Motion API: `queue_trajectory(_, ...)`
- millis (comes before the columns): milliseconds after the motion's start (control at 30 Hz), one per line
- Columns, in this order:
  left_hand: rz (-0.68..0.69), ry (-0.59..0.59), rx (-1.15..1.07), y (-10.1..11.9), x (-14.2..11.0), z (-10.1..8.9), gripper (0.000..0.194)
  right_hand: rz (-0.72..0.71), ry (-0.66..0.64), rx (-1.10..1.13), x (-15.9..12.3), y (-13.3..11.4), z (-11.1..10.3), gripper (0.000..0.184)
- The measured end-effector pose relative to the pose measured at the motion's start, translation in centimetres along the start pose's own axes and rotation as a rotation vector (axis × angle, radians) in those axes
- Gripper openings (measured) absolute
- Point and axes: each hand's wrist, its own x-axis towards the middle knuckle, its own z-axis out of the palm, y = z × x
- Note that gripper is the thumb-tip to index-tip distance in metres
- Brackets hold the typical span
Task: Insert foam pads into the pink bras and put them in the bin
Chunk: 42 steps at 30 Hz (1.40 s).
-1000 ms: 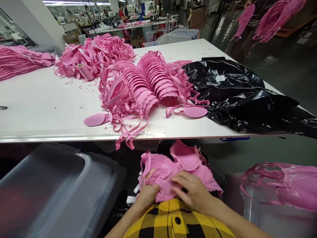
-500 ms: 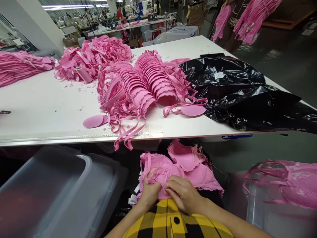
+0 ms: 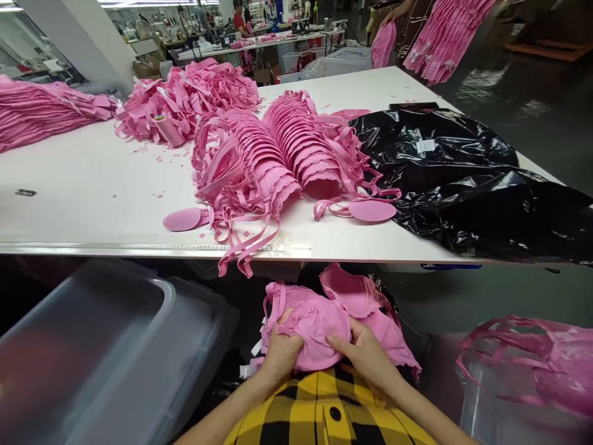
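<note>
Low in front of me, below the table's edge, a pink bra lies over my lap. My left hand is closed on the left side of one cup, thumb on top. Around that same cup's right edge, my right hand grips with the thumb over the fabric. The cup between them is spread out and lightly wrinkled. Behind my right hand lies more pink bra fabric with a lace edge. White tags stick out at the left of the bra.
On the white table stand nested rows of pink bras, a heap of straps, a thread spool and a black plastic bag. Clear plastic bins flank me. Another person's hand holds pink pieces at the back right.
The bunched cup is now spread between my hands. My right hand has moved right, from the cup's middle to its edge. The view has shifted slightly.
</note>
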Motion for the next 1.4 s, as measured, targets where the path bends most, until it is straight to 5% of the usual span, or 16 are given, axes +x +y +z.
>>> queue_trajectory(233, -0.082, -0.256, -0.299, 0.8, -0.8, -0.9, 0.037, 0.051, 0.167, 0.230, -0.3, 1.4, -0.7, 0.047)
queue_trajectory(400, -0.364, -0.355, -0.365, 0.8, -0.8, -2.0, 0.043, 0.078, 0.219, 0.241, -0.4, 1.5, -1.0, 0.054)
queue_trajectory(567, -0.360, -0.255, -0.263, 1.4, -0.9, -1.3, 0.031, 0.002, 0.111, -0.093, -0.5, 1.4, -2.4, 0.044)
queue_trajectory(667, -0.361, -0.263, -0.205, 1.3, -0.9, -0.9, 0.021, -0.005, 0.033, -0.535, -1.2, 0.8, -3.8, 0.038)
queue_trajectory(800, -0.302, -0.197, -0.204, 1.0, -1.0, -0.7, 0.016, -0.340, 0.163, -1.052, -2.5, -1.0, -4.4, 0.043)
queue_trajectory(967, -0.029, -0.199, -0.241, 1.3, -1.2, -0.5, 0.019, -0.762, 0.443, -1.135, -2.5, -3.7, -2.4, 0.021)
queue_trajectory(1033, -0.011, -0.200, -0.209, 1.2, -1.1, -0.4, 0.019, -0.826, 0.378, -1.060, -2.2, -4.1, -1.4, 0.014)
queue_trajectory(1167, -0.009, -0.219, -0.140, 0.8, -0.9, -0.2, 0.020, -0.755, -0.026, -0.927, -1.4, -3.5, 0.7, 0.009)
queue_trajectory(1400, 0.160, -0.205, 0.036, 1.0, -0.7, 0.0, 0.011, -0.758, 0.012, -0.983, -0.7, -2.6, 2.3, 0.020)
